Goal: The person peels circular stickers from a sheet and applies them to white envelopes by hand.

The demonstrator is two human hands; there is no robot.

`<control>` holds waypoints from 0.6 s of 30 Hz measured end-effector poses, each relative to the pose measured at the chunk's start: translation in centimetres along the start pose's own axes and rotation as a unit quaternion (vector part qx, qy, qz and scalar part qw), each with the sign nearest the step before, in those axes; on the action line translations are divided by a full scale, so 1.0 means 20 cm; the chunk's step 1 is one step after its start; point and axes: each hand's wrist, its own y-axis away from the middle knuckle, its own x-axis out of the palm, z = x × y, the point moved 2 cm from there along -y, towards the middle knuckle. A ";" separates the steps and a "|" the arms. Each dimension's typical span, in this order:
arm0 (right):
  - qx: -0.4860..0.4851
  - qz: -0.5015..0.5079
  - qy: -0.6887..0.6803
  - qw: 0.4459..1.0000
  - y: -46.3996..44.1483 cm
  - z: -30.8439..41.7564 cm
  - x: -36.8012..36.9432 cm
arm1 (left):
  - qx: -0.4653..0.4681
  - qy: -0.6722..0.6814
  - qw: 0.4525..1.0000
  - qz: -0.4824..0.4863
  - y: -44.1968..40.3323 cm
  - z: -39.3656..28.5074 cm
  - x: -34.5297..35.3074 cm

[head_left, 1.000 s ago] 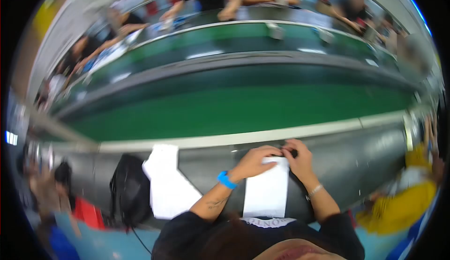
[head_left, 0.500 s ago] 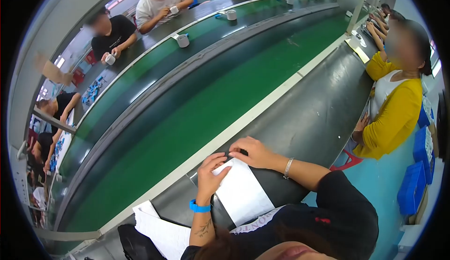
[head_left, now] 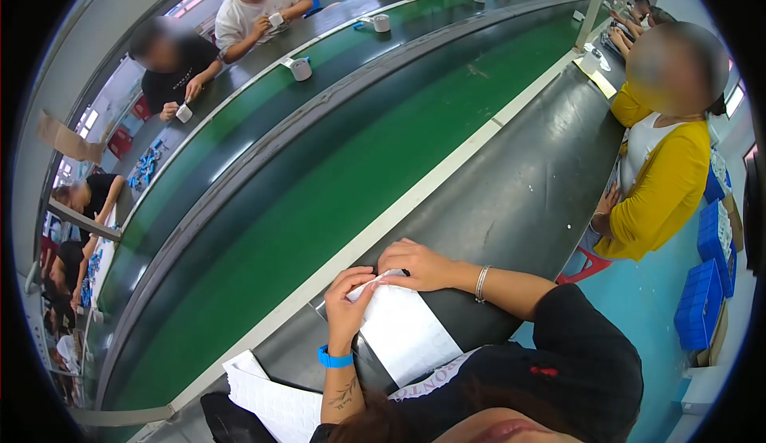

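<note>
white sheet [head_left: 411, 331] now bent up (far end, between fingers [head_left: 351, 276])

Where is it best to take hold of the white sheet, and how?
Probably by the far edge of the white sheet, pinched from both sides: it looks raised there, between the left hand and the right hand, while the rest lies flatter.
</note>
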 end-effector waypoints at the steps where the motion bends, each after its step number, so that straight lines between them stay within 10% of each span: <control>1: 0.006 -0.003 -0.010 1.000 0.00 0.00 0.00 | 0.005 0.001 1.000 -0.001 0.00 0.01 0.00; 18: 0.100 -0.099 -0.102 0.985 -0.01 0.00 -0.04 | -0.072 0.095 0.993 -0.019 0.02 0.05 0.00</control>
